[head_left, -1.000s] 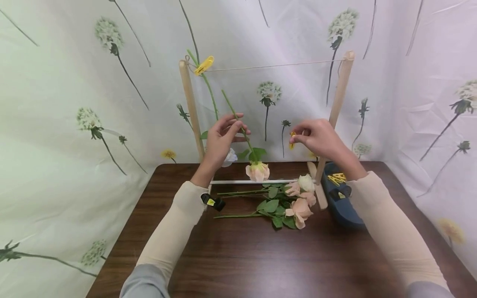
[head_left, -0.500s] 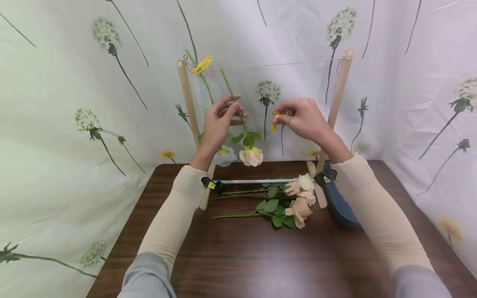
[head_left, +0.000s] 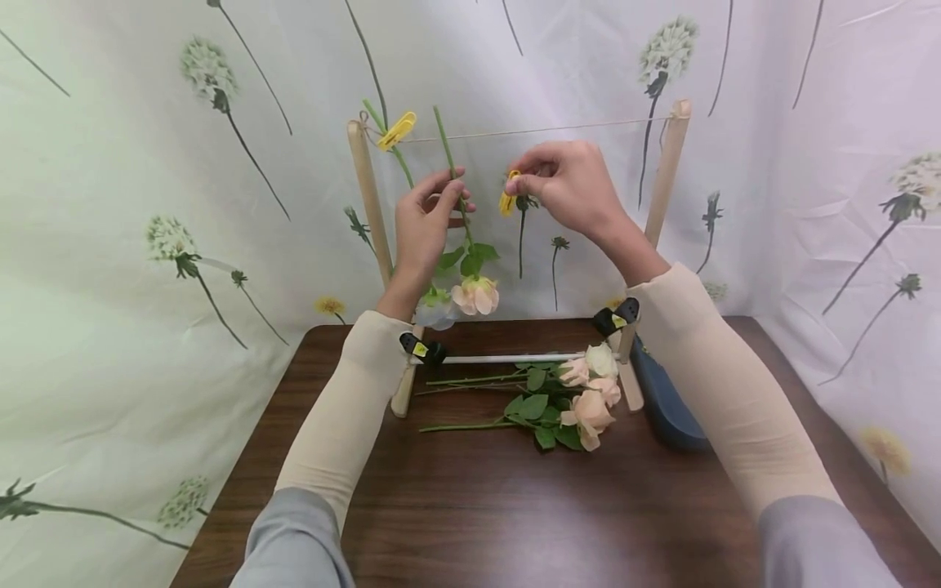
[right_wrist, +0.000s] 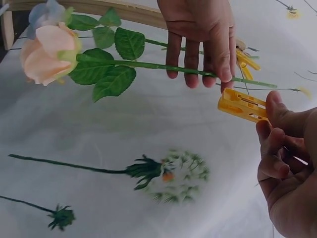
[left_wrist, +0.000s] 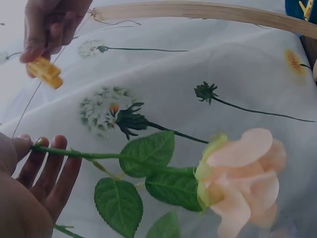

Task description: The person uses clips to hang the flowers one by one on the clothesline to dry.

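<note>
Floral backdrop (head_left: 588, 49) behind brown tabletop (head_left: 529, 506). Your L hand (head_left: 426, 224) pinches a rose (head_left: 476, 296) bloom-down, stem (head_left: 445, 143) tip above string (head_left: 544, 129) level; contact unclear. Your R hand (head_left: 569, 184) pinches a peg (head_left: 509, 196), not on stem yet. Prob. clipping step; next likely needs peg opened over stem + string.

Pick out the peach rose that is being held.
It's the peach rose hanging head-down, its stem pinched in the left hand. The other peach roses lie in a group on the table, with a white rose.
</note>
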The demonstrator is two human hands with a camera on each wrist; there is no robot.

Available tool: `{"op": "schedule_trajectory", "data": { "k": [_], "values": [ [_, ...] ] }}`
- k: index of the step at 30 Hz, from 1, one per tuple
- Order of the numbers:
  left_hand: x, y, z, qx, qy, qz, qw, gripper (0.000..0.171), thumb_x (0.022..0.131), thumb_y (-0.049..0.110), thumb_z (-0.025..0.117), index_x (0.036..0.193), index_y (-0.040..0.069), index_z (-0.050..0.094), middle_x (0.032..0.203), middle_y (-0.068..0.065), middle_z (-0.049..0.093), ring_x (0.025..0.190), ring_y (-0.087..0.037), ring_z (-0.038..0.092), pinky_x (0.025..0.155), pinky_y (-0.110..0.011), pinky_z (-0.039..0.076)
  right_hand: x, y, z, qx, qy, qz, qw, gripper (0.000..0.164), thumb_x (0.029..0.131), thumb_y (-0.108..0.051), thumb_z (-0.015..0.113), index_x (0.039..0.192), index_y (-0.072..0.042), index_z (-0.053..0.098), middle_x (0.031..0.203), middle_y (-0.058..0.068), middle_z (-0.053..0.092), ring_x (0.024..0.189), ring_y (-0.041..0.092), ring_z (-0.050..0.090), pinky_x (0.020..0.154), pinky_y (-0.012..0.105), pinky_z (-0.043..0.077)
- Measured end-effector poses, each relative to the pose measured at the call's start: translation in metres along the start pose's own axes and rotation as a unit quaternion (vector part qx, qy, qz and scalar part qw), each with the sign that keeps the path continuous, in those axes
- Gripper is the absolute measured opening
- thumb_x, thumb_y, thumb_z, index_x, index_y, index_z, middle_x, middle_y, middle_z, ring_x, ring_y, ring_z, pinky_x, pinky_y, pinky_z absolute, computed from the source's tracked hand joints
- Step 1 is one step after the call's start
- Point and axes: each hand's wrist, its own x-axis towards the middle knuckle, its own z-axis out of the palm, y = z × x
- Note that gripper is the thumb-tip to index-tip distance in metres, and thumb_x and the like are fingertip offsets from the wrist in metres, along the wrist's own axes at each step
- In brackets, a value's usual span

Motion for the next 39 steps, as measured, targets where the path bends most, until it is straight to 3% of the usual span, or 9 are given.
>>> {"op": "schedule_trajectory", "data": {
  "k": [10,15,23,39],
  "values": [
    [0.01,0.009,-0.001,0.032,0.021,0.001,0.9993,0.03,0.108,0.018,0.065,0.13,-0.001,0.073,0.094,0.002,0.071,0.081,-0.01,0.075,0.074,-0.026,0.065,0.029,-0.021,0.006,0.023,-0.004,0.026,0.999,0.015,0.1,-0.019,0.078,0.106,-0.006,0.083,0.102,0.008,0.083,0.083,0.007,0.075,0.083,0.023,0.057],
    [0.014,0.011,0.0,0.043,0.025,-0.001,0.9988,0.029,0.108,0.02,0.065,0.129,0.001,0.075,0.095,0.002,0.071,0.081,-0.01,0.075,0.075,-0.026,0.065,0.041,-0.032,0.009,0.043,0.019,0.033,0.998,0.015,0.099,-0.021,0.08,0.103,-0.008,0.084,0.1,0.007,0.083,0.082,0.008,0.073,0.081,0.023,0.055],
    [0.016,0.012,0.0,0.048,0.033,-0.011,0.9982,0.027,0.109,0.018,0.063,0.127,0.002,0.075,0.102,-0.012,0.076,0.083,-0.012,0.078,0.077,-0.029,0.066,0.061,-0.048,0.017,0.075,0.061,0.038,0.995,0.011,0.097,-0.018,0.081,0.098,-0.008,0.084,0.099,0.006,0.083,0.087,0.011,0.074,0.082,0.022,0.055],
    [0.017,0.014,-0.002,0.063,0.056,-0.013,0.9963,0.028,0.11,0.018,0.06,0.127,0.001,0.074,0.096,-0.002,0.074,0.082,-0.013,0.077,0.078,-0.031,0.066,0.082,-0.059,0.035,0.111,0.094,0.067,0.987,0.013,0.096,-0.021,0.083,0.098,-0.008,0.084,0.101,0.007,0.082,0.092,0.011,0.073,0.08,0.022,0.052]
  ]
}}
